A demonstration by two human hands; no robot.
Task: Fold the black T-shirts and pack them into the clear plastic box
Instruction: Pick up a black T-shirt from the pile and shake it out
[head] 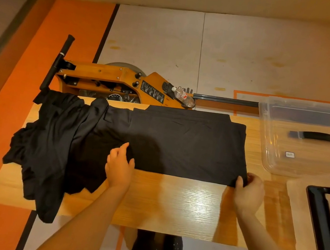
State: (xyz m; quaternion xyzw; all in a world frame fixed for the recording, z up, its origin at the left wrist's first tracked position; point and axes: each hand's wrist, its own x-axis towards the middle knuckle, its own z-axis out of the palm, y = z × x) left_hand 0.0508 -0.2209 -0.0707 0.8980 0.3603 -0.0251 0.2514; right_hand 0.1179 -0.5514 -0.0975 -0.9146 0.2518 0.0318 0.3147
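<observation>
Left hand (120,164) — at the near left corner of the flat black T-shirt (187,143), fingers curled onto the cloth edge; whether pinching or only pressing, cannot tell. Right hand (249,191) — at the near right corner of the same shirt, thumb on top, fingers curled under, hem pinched. Hands well apart, one at each end of the near edge.

Flat black T-shirt: spread smooth across the middle of the wooden table (169,203), sides folded in to a rectangle, far edge reaching the table's far rim.

Pile of black T-shirts (53,139): crumpled, unfolded, on the table's left end, touching the flat shirt's left side, one part hanging over the near edge.

Clear plastic box (308,139): at the table's far right, open, a dark handle showing through its wall; apart from the flat shirt.

Clear lid (306,212) with black latch (322,229): near right, just beside the box.

Wooden rowing machine (110,82): on the floor beyond the table, with black handle bar. Plastic bottle (182,96) lying on it.
</observation>
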